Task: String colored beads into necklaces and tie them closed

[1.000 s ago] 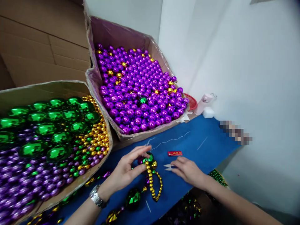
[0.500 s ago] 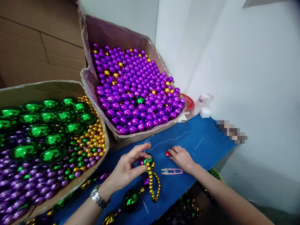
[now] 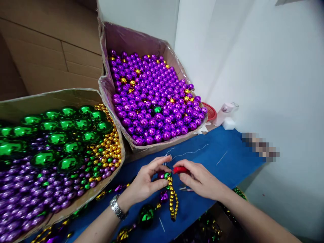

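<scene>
My left hand point(image 3: 145, 182) pinches the top end of a bead string point(image 3: 172, 199) of gold, purple and green beads, which hangs down over the blue table surface point(image 3: 217, 162). My right hand point(image 3: 199, 179) holds a small red lighter point(image 3: 180, 169) right beside that pinched end. A white thread point(image 3: 189, 152) runs from the pinched beads across the blue surface. A small pair of thread snips point(image 3: 184, 189) lies mostly hidden under my right hand. A large green ball point(image 3: 146, 216) sits lower on the string.
A tilted cardboard box point(image 3: 131, 37) full of purple balls stands behind. Another box point(image 3: 50, 98) at the left holds green balls with purple and gold beads. A red basket point(image 3: 210, 111) and a pink-and-white object point(image 3: 224, 113) sit by the white wall. More bead strings point(image 3: 238, 192) hang off the table's right edge.
My right hand let go of the snips, reached to the red lighter, picked it up and brought it to the bead end held in my left hand.
</scene>
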`<state>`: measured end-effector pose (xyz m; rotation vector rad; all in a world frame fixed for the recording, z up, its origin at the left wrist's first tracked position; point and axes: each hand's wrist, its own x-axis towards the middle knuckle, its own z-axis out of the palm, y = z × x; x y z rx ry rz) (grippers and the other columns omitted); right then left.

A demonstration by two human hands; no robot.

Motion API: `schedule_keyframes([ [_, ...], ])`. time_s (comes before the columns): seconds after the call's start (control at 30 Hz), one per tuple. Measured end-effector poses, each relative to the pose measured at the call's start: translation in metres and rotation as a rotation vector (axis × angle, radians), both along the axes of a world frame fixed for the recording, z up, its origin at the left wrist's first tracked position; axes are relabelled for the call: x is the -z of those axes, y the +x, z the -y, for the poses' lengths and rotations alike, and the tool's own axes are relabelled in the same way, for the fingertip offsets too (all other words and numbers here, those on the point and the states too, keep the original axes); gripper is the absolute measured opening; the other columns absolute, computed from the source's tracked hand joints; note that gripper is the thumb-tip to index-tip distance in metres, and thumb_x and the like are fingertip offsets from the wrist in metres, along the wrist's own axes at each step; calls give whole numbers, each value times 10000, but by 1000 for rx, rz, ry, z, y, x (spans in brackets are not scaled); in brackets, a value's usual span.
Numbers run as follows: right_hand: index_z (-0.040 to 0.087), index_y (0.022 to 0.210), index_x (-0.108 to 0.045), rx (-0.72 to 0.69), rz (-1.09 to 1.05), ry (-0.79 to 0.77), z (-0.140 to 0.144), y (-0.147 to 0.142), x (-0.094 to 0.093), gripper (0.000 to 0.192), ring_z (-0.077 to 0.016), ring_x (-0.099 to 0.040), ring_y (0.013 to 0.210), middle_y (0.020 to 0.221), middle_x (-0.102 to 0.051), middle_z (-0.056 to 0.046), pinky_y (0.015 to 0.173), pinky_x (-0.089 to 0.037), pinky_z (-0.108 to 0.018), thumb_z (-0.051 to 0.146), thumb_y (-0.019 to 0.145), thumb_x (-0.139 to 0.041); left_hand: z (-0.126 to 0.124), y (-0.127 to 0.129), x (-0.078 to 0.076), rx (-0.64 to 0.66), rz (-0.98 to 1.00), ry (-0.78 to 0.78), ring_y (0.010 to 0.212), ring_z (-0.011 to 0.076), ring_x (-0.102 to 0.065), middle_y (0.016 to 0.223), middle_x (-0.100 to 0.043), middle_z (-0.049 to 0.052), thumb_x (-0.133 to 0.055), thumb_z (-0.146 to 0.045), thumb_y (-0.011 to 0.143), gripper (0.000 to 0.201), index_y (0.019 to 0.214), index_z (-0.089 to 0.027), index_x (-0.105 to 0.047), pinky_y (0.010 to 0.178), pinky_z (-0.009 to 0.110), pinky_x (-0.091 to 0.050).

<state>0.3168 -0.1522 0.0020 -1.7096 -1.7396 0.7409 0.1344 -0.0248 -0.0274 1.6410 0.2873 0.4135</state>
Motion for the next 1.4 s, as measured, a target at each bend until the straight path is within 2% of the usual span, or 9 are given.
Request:
schedule_keyframes([
  [0.1,216,882,-580,46,154,13,-7,-4,1,205,-162,-551,817,825,-619,0,731,-407,-292,340,943,-429,0,0,0,-3,-13,5,1033,239,-592,1310,-508,119,-662,-193,779,561,1304,-252,-471,916,424,-470],
  [0.2,213,796,-548,89,250,12,-10,-8,3,267,-168,-531,805,778,-606,2,725,-388,-296,384,945,-407,0,0,0,-10,-22,12,1048,245,-584,1288,-530,123,-664,-192,777,566,1308,-238,-472,916,419,-470],
  [0.4,219,822,-530,124,339,-5,-10,-15,4,254,-167,-533,782,772,-604,2,679,-369,-272,384,950,-384,-1,0,2,-18,-6,11,1030,240,-596,1323,-502,123,-664,-205,780,554,1301,-238,-480,920,414,-469],
  [0.67,221,811,-546,122,476,9,-12,-15,12,298,-164,-574,785,762,-637,-2,695,-371,-269,300,971,-307,0,0,2,-27,-20,24,1047,244,-592,1270,-551,120,-675,-219,774,560,1299,-235,-480,941,424,-453],
  [1.13,221,809,-589,149,724,19,-15,-20,4,371,-223,-560,782,756,-646,-51,595,-358,-283,436,950,-321,2,1,1,-40,-25,52,1048,242,-591,1240,-578,115,-680,-237,771,572,1305,-222,-476,929,418,-472],
  [1.4,215,787,-602,179,703,61,-12,-22,4,416,-235,-559,784,740,-643,-69,592,-385,-291,472,948,-317,4,2,2,-43,-18,68,1070,254,-579,1214,-595,114,-676,-237,774,569,1308,-230,-479,937,436,-468],
])
